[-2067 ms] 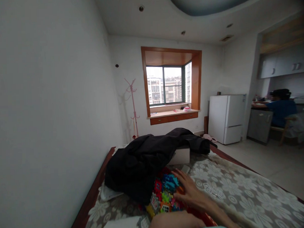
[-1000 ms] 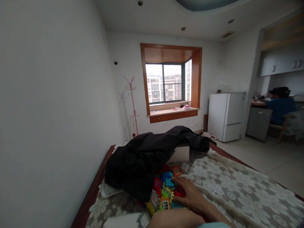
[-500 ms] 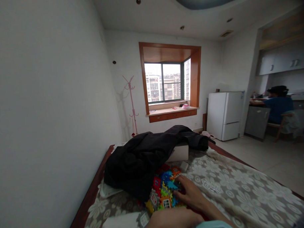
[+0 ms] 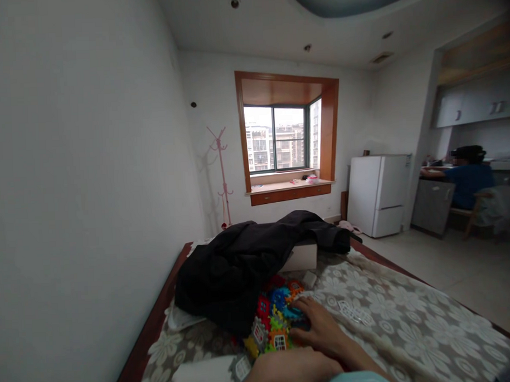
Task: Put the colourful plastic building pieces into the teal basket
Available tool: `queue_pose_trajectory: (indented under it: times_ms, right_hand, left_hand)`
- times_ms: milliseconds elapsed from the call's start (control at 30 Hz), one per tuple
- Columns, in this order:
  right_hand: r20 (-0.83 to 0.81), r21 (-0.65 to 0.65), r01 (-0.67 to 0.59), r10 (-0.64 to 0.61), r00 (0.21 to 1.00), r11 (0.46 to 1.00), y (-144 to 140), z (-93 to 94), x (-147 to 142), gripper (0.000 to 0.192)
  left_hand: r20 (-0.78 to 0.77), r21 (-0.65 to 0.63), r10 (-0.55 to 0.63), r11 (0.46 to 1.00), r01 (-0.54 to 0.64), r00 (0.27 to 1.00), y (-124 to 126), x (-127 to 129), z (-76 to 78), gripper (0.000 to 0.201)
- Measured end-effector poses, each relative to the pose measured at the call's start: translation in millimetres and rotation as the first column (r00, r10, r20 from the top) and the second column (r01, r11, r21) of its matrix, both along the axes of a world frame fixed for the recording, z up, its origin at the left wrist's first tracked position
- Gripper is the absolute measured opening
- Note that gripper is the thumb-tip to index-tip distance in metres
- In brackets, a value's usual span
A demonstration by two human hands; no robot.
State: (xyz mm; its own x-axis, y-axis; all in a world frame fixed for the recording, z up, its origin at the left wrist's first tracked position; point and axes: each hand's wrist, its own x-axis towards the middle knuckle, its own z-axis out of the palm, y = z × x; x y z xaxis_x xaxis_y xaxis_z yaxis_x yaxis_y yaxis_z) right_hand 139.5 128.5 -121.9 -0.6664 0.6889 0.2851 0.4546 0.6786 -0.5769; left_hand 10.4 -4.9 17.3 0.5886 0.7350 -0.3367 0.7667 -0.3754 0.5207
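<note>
One white slab (image 4: 198, 378) lies at your near left on the flower-patterned bed (image 4: 413, 308), with a grey windowed piece (image 4: 241, 368) at its right end. Beyond it the black cloth (image 4: 224, 281) sprawls in folds over the white box (image 4: 301, 258), which seems to prop it up. Your coloured toy pieces (image 4: 279, 323) sit heaped beside the cloth's edge, toothed rims overlapping, probably because loose flat shapes pile that way. Your left hand (image 4: 291, 368) rests low in front of them; its fingertips are hidden, so its grip cannot be told. Your right hand (image 4: 321, 325) arches over the heap's right side, thumb and fingers spread, likely to cover several pieces at once. Farther right, marks on the white fridge (image 4: 378, 195) are too small to read.
</note>
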Motion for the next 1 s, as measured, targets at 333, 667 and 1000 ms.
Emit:
queue_pose_trajectory:
  times_ms: [333, 667, 1000]
  right_hand:
    - [0.015, 0.002, 0.108, -0.108, 0.994, 0.994, -6, 3.3, 0, 0.044]
    - [0.031, 0.069, 0.092, -0.094, 0.995, 0.993, -3, 2.3, -2, 0.031]
    - [-0.018, 0.071, -0.006, 0.008, 1.000, 0.997, 1, -2.7, 0, 0.028]
  left_hand:
    - [0.036, 0.020, -0.065, 0.998, 0.064, 0.997, 4, 1, -12.1, 0.047]
    - [0.011, 0.109, 0.010, 0.994, -0.011, 1.000, -14, -1, -0.7, 0.045]
    - [0.011, 0.117, -0.028, 0.993, 0.026, 1.000, -9, -1, -3.7, 0.043]
